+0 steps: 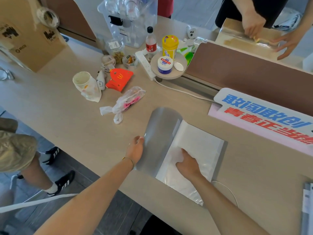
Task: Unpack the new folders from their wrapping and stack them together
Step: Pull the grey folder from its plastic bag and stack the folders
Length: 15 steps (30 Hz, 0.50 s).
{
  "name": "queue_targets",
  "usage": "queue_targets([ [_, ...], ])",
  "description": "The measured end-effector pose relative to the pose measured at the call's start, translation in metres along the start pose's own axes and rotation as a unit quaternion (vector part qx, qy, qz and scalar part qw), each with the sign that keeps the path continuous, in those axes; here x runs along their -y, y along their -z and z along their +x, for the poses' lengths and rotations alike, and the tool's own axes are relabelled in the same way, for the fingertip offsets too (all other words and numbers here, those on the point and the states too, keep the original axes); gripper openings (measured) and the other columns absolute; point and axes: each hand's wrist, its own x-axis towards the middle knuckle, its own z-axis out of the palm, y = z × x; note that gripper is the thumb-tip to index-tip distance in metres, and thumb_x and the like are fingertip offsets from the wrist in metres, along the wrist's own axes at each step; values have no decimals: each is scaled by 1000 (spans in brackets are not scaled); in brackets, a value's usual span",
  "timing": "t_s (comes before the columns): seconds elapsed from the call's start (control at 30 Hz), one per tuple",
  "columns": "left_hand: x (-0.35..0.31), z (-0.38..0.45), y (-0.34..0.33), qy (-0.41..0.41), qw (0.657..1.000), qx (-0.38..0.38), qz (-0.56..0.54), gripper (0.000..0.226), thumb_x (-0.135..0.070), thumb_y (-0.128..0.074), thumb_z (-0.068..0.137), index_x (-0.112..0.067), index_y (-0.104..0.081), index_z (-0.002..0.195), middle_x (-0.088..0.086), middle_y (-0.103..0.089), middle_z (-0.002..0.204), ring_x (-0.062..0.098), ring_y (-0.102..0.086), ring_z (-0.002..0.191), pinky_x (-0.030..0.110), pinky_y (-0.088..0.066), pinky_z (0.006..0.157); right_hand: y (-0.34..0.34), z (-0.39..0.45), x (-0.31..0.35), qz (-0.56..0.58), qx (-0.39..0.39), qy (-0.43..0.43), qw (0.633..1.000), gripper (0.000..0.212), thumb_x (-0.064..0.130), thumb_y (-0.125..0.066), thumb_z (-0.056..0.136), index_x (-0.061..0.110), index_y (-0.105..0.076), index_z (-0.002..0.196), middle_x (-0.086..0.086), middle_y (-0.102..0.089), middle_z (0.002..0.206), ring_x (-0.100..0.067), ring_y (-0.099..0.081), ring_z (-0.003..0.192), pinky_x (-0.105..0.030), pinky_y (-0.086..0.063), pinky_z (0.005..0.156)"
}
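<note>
The left hand (135, 149) grips the curled grey folder (159, 133) cover near the table's (67, 119) front edge. The right hand (187, 164) presses flat, ungrasping, on the clear wrapping (199, 146), its fingertips blurred beneath the plastic.

Grey folder (159, 133), clear white wrapping (194, 150), red carton (118, 79), yellow canister (169, 46), beige table (67, 116)

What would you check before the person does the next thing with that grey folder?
1. Left hand grips the lifted grey cover at its edge: ok.
2. Right hand presses flat on the clear sleeves, steadying the folder: ok.
3. Wrapping fully off the folder: cannot tell; loose clear plastic hangs over the table edge.
4. Bare table left of the folder for the cover to swing: ok.
5. Tied plastic bag apart from the folder: ok.
</note>
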Motion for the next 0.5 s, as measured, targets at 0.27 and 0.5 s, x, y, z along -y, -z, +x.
queue_targets([
  [0.27,-55,-69,-4,-99,994,-16,-42,27,-27,-49,98,-33,-58,74,-1,-56,77,24,-54,72,34,-50,60,11,-1,-9,111,41,-16,993,77,15,-55,85,25,-28,157,2,-39,158,-22,-39,144,-33,-34,116],
  [0.5,-92,-134,-43,-129,977,169,-32,32,-23,-35,110,-26,-66,108,3,-77,96,20,-71,80,28,-54,58,38,-16,-32,349,-15,-13,937,56,7,-57,92,35,-50,140,-6,-64,133,-22,-61,115,-22,-45,82],
])
